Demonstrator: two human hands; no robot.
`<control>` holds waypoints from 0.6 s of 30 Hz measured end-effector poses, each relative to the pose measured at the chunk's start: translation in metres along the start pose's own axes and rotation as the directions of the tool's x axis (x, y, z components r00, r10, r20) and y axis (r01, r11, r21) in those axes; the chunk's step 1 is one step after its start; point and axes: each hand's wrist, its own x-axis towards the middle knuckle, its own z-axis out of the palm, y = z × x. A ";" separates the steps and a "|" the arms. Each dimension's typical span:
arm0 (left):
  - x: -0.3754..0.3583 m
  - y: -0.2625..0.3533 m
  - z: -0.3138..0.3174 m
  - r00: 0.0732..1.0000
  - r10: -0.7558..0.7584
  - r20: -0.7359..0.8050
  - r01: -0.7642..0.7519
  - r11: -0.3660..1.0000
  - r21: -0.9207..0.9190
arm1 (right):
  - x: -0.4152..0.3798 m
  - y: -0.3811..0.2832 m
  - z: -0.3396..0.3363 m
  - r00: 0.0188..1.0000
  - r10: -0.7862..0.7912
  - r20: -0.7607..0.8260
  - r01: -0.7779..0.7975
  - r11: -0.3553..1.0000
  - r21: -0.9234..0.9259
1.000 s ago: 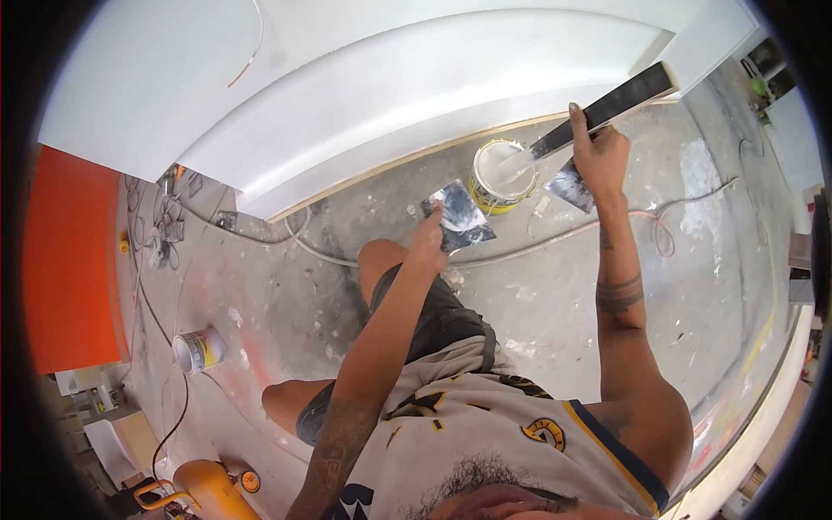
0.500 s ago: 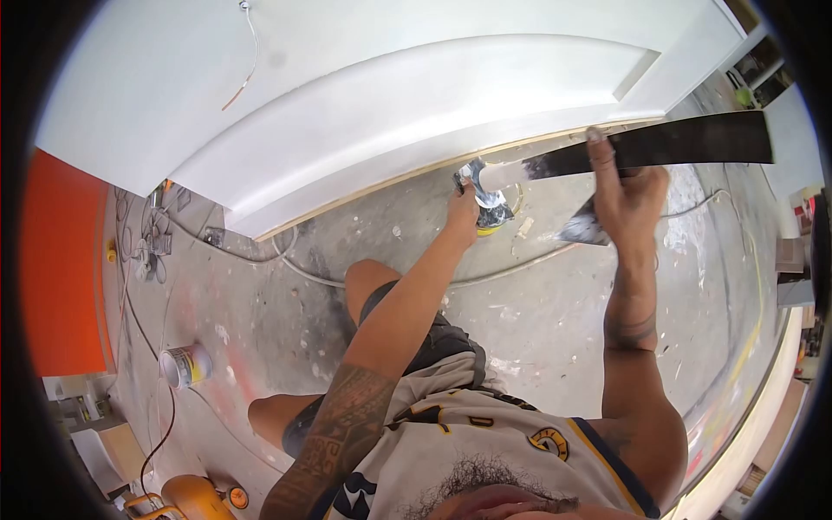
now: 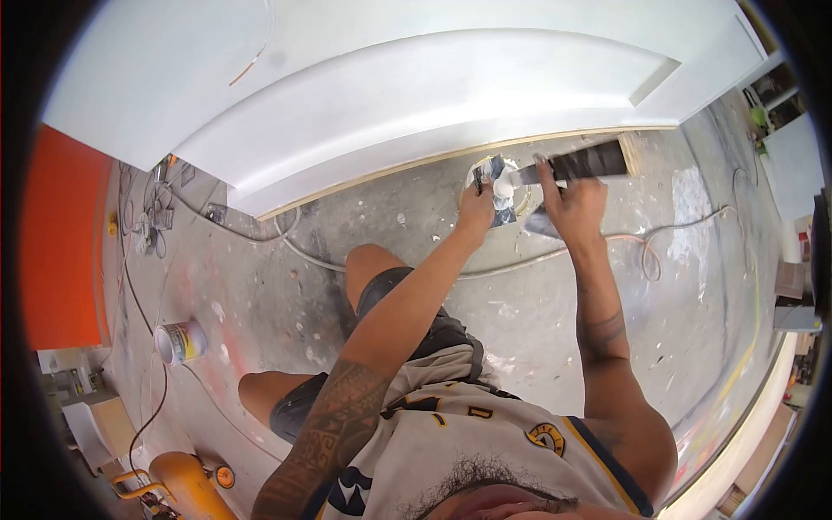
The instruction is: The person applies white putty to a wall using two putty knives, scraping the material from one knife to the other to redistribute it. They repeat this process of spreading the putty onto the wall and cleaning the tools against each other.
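Note:
My left hand (image 3: pixel 475 211) is closed round the handle of a small putty knife (image 3: pixel 501 186), whose blade is smeared with white paste. Beneath it stands a round tub (image 3: pixel 472 184) on the floor. My right hand (image 3: pixel 574 208) grips a long dark strip (image 3: pixel 589 162) with its thumb over the face; the strip's left end is coated white and meets the paste by the knife. Another flat, dark, smeared blade (image 3: pixel 542 223) shows beside my right hand; how it is held is unclear.
A white panel (image 3: pixel 416 95) with a wooden lower edge spans the top. A grey hose (image 3: pixel 520 265) crosses the concrete floor (image 3: pixel 347 208). At left are a paint can (image 3: pixel 182 341), an orange panel (image 3: pixel 62 247) and cords; a yellow tank (image 3: pixel 186 485) stands lower left.
My right hand has moved left and slightly down with the dark strip, which now looks shorter and tilted. My left hand has shifted slightly right, and more of the tub shows.

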 end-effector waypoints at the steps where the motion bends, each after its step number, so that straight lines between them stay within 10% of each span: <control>1: 0.002 0.000 0.000 1.000 -0.003 0.009 0.003 1.000 0.009 | 0.003 0.010 0.015 0.998 0.043 -0.040 -0.040 0.996 0.078; 8: 0.003 0.007 -0.014 0.976 0.200 0.086 -0.202 0.979 0.011 | -0.024 0.110 0.117 0.776 0.537 0.332 -0.597 0.795 0.110; 14: 0.003 0.013 -0.028 0.984 0.121 0.129 -0.151 0.953 0.261 | -0.077 0.127 0.099 0.748 0.481 0.457 -0.628 0.737 0.252; 18: 0.006 0.013 -0.029 0.910 0.360 0.207 -0.410 0.855 0.318 | -0.116 0.128 0.093 0.253 0.282 0.925 -0.889 0.446 0.106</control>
